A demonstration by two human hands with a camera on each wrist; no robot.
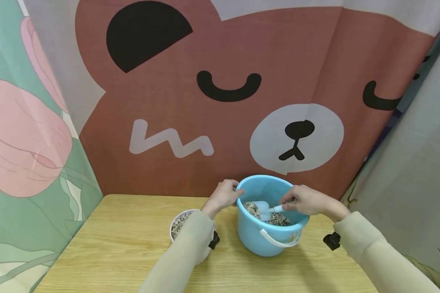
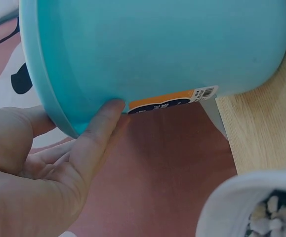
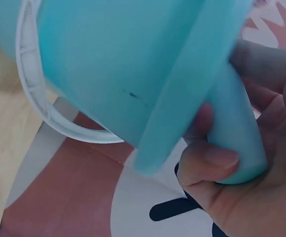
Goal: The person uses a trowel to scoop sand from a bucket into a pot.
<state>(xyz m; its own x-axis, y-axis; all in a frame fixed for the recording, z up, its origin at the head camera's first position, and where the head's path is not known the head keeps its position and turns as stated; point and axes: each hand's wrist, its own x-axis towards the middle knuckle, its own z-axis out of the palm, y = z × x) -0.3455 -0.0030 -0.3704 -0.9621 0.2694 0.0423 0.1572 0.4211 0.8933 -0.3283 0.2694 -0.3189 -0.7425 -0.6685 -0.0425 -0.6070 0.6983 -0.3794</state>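
A light-blue bucket (image 1: 254, 238) stands on the table with gravel (image 1: 278, 219) inside. My left hand (image 1: 221, 197) grips its left rim; in the left wrist view the thumb goes over the rim and the fingers lie against the outer wall by a label (image 2: 172, 98). Inside the bucket's mouth is a pale-blue toy shovel (image 1: 262, 208), with some gravel by its blade. My right hand (image 1: 309, 200) holds the shovel by its handle (image 3: 239, 133), fingers and thumb wrapped round it. The bucket's wall hides the blade in the right wrist view.
Left of the bucket, a white container (image 2: 231, 197) of small stones stands partly behind my left forearm. The bucket's white carry handle (image 1: 278, 240) hangs down at the front. A bear-print cloth (image 1: 161, 175) rises behind the wooden table (image 1: 113, 244).
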